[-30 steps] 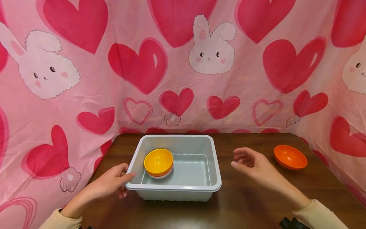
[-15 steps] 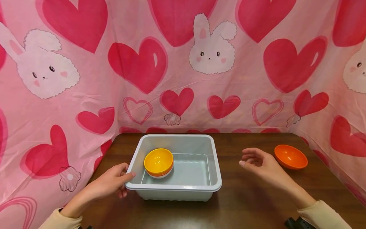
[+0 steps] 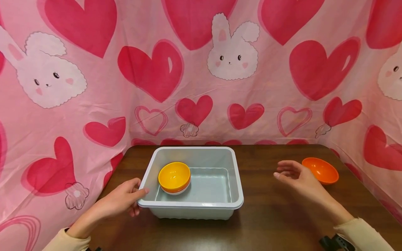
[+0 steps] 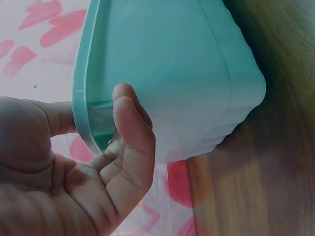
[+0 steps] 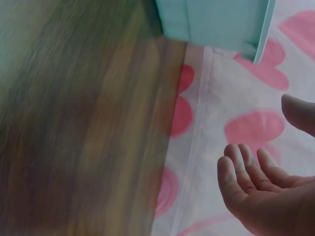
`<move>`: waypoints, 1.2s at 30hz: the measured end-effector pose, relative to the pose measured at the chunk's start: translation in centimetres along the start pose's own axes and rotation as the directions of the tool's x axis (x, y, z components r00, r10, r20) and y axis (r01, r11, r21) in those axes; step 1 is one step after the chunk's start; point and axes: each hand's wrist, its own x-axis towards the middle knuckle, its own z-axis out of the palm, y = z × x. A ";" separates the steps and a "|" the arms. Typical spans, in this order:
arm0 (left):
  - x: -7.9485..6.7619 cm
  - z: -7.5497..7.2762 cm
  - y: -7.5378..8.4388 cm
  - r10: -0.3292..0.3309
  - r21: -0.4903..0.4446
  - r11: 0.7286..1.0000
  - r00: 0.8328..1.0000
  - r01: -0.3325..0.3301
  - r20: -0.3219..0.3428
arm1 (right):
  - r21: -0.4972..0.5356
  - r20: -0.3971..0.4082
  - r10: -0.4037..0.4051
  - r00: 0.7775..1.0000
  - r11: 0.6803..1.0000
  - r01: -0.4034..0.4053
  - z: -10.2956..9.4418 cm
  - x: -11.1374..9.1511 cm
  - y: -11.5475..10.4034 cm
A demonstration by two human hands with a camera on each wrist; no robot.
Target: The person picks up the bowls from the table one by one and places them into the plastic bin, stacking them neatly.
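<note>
My left hand (image 3: 120, 198) grips the near left corner of a light grey plastic tub (image 3: 201, 205), thumb over the rim and fingers underneath. The left wrist view shows the fingers (image 4: 133, 128) curled below the tub's lip. Inside the tub, towards the left, sits a small stack of bowls with a yellow bowl (image 3: 174, 177) on top and orange and white edges below it. My right hand (image 3: 301, 181) is in the air over the right side of the table, holding nothing, its fingers relaxed. It overlaps the left edge of an orange bowl (image 3: 325, 172) in the head view.
A dark brown wooden table (image 3: 260, 223) carries the tub and the orange bowl. Pink cloth (image 3: 194, 83) printed with hearts and rabbits hangs behind the table and along both sides.
My right hand has moved to the right, away from the tub and closer to the orange bowl. The left hand keeps its grip, and the tub and bowls stay in place.
</note>
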 end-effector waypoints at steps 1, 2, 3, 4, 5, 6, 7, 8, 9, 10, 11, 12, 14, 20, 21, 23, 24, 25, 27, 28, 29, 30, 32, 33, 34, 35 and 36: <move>0.0 0.0 0.0 0.000 0.001 1.000 1.000 0.000 0.001 | 0.003 -0.004 0.001 1.000 1.000 -0.001 -0.1 0.1 0.3; 0.0 0.0 0.0 -0.001 0.002 1.000 1.000 0.001 0.001 | 0.004 -0.008 0.003 1.000 1.000 -0.003 -0.2 0.2 0.6; 0.0 -0.1 0.0 -0.001 0.002 1.000 1.000 0.001 0.002 | 0.002 -0.011 0.003 1.000 1.000 -0.003 -0.4 0.2 0.9; 0.0 -0.1 0.0 -0.002 0.001 1.000 1.000 0.002 0.004 | -0.001 -0.014 0.004 1.000 1.000 -0.004 -0.5 0.3 1.1; 0.0 -0.1 0.0 -0.003 -0.001 1.000 1.000 0.003 0.006 | -0.004 -0.019 0.006 1.000 1.000 -0.006 -0.6 0.4 1.4; 0.0 -0.1 0.0 -0.003 -0.003 1.000 1.000 0.003 0.008 | -0.005 -0.022 0.008 1.000 1.000 -0.008 -0.7 0.5 1.6; 0.1 -0.1 0.0 -0.003 -0.004 1.000 1.000 0.003 0.009 | -0.004 -0.026 0.010 1.000 1.000 -0.010 -0.8 0.5 1.8; 0.1 -0.1 0.0 -0.002 -0.006 1.000 1.000 0.002 0.012 | -0.006 -0.030 0.011 0.999 1.000 -0.011 -0.9 0.5 2.0; 0.1 -0.1 -0.1 -0.002 -0.009 1.000 1.000 0.002 0.013 | -0.008 -0.035 0.010 0.999 1.000 -0.010 -1.1 0.5 2.2; 0.1 -0.1 -0.1 -0.001 -0.010 1.000 1.000 0.001 0.013 | -0.013 -0.040 0.005 0.999 1.000 -0.006 -1.2 0.6 2.4; 0.1 -0.1 -0.1 0.000 -0.011 1.000 1.000 0.001 0.013 | -0.013 -0.046 -0.001 0.999 1.000 0.000 -1.3 0.6 2.6; 0.2 -0.1 -0.1 0.000 -0.011 1.000 1.000 0.000 0.013 | -0.017 -0.056 -0.007 0.998 1.000 0.006 -1.5 0.6 2.8; 0.2 -0.1 -0.2 -0.001 -0.012 1.000 1.000 0.001 0.013 | -0.027 -0.077 -0.025 0.997 0.999 0.023 -1.8 0.6 3.1; 0.2 0.0 -0.3 0.002 -0.016 1.000 1.000 -0.002 0.015 | -0.077 -0.144 -0.046 0.989 0.996 0.035 -3.1 0.7 4.1; 0.2 0.0 -0.3 0.003 -0.017 1.000 1.000 -0.003 0.014 | -0.092 -0.154 -0.040 0.987 0.995 0.026 -3.3 0.7 4.3; 0.2 0.0 -0.4 0.007 -0.018 1.000 1.000 -0.007 0.011 | -0.117 -0.174 -0.027 0.984 0.993 0.007 -3.9 0.8 4.7; 0.3 0.0 -0.4 0.010 -0.017 1.000 1.000 -0.010 0.010 | -0.132 -0.183 -0.020 0.983 0.991 -0.004 -4.2 0.8 4.9; 0.3 0.0 -0.4 0.011 -0.018 1.000 1.000 -0.011 0.009 | -0.144 -0.194 -0.014 0.981 0.990 -0.014 -4.4 0.8 5.2; 0.3 0.0 -0.4 0.014 -0.017 1.000 1.000 -0.014 0.008 | -0.153 -0.210 0.004 0.978 0.988 -0.037 -5.0 0.7 5.6; 0.3 -0.1 -0.4 0.014 -0.017 1.000 1.000 -0.014 0.009 | -0.160 -0.216 0.012 0.976 0.986 -0.047 -5.2 0.7 5.9; 0.3 -0.1 -0.4 0.013 -0.017 1.000 1.000 -0.013 0.010 | -0.166 -0.220 0.021 0.975 0.984 -0.058 -5.5 0.7 6.2; 0.3 -0.1 -0.4 0.012 -0.017 1.000 1.000 -0.012 0.010 | -0.172 -0.224 0.028 0.974 0.983 -0.068 -5.8 0.7 6.5; 0.3 -0.1 -0.4 0.009 -0.017 1.000 1.000 -0.008 0.011 | -0.191 -0.225 0.047 0.973 0.977 -0.091 -6.3 0.7 7.0; 0.3 -0.1 -0.4 0.007 -0.017 1.000 1.000 -0.006 0.011 | -0.202 -0.223 0.055 0.973 0.974 -0.101 -6.7 0.7 7.3; 0.3 -0.1 -0.4 0.006 -0.016 1.000 1.000 -0.006 0.011 | -0.216 -0.221 0.062 0.973 0.970 -0.111 -7.0 0.7 7.6; 0.3 0.0 -0.4 0.007 -0.015 1.000 1.000 -0.007 0.010 | -0.223 -0.215 0.071 0.974 0.967 -0.120 -7.3 0.7 7.9; 0.3 0.0 -0.4 0.007 -0.015 1.000 1.000 -0.007 0.009 | -0.226 -0.206 0.082 0.975 0.966 -0.129 -7.6 0.7 8.2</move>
